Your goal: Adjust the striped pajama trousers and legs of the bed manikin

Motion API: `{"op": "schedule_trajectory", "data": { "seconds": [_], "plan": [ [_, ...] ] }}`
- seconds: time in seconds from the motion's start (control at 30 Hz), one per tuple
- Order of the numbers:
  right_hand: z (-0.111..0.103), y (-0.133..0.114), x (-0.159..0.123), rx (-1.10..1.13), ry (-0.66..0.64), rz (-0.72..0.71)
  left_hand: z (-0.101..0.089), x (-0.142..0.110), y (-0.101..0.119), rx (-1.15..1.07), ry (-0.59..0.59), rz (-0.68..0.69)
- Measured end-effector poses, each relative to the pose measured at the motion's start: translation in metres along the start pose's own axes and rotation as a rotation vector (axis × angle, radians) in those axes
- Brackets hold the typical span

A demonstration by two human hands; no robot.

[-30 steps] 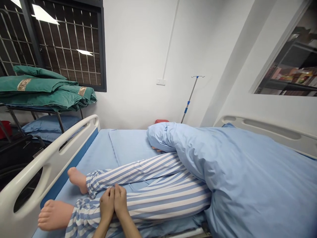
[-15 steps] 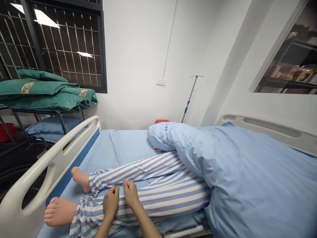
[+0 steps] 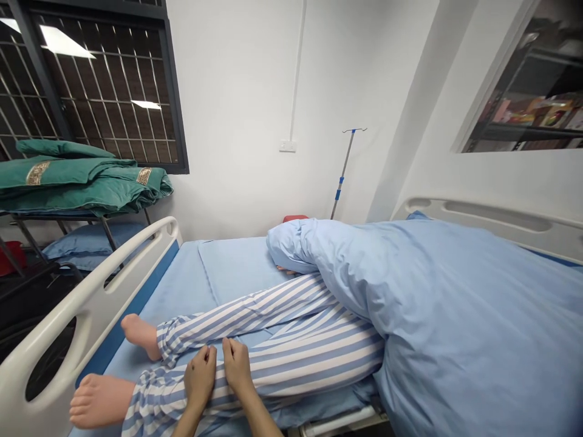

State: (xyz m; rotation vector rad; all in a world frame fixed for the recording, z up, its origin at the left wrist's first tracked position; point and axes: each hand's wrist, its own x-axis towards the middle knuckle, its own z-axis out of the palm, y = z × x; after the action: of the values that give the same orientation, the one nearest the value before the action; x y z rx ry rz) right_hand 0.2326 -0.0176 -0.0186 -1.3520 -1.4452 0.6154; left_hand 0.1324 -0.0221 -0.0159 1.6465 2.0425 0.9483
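Both my hands are curled into fists, side by side over the nearer shin of a manikin-like figure lying on the bed. My left hand (image 3: 200,373) is on the ankle side, and no object shows in its closed fingers. A small gap separates it from my right hand (image 3: 237,364), which is also closed with nothing visible in it. Under the fists are blue-and-white striped trousers (image 3: 314,358); whether the fists press on the cloth I cannot tell. The bare near foot (image 3: 102,400) and far foot (image 3: 140,334) point left. A light blue quilt (image 3: 437,303) covers the upper body.
A white footboard (image 3: 86,297) stands at the left and a headboard (image 3: 483,215) at the right. Beyond the bed rises an IV pole (image 3: 342,176). Green folded bedding (image 3: 86,182) lies on a rack by the barred window (image 3: 113,91).
The view has shifted slightly, so the bed and feet sit a little further left. Both fists stay over the nearer shin, still closed.
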Motion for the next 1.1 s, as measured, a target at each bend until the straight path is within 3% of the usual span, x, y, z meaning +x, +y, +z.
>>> {"op": "schedule_trajectory", "data": {
  "seconds": [0.2,0.3,0.43,0.57,0.83,1.1],
  "plan": [
    [0.000,0.008,0.006,0.141,0.038,0.020,-0.014,0.015,0.044,-0.198,0.192,0.046],
    [0.000,0.008,0.007,0.221,0.027,0.040,-0.008,0.015,0.064,-0.361,0.215,0.027],
    [-0.003,0.006,0.007,0.325,0.018,0.078,0.019,0.004,0.050,-0.375,0.109,-0.051],
    [-0.004,0.007,0.007,0.339,0.037,0.111,0.036,-0.003,0.028,-0.275,0.007,0.025],
    [-0.007,0.008,0.007,0.274,-0.001,0.084,0.035,0.000,0.026,-0.206,-0.005,0.061],
    [-0.045,-0.006,0.014,0.014,-0.024,0.011,0.031,-0.005,0.039,-0.059,-0.102,0.034]
  ]
}}
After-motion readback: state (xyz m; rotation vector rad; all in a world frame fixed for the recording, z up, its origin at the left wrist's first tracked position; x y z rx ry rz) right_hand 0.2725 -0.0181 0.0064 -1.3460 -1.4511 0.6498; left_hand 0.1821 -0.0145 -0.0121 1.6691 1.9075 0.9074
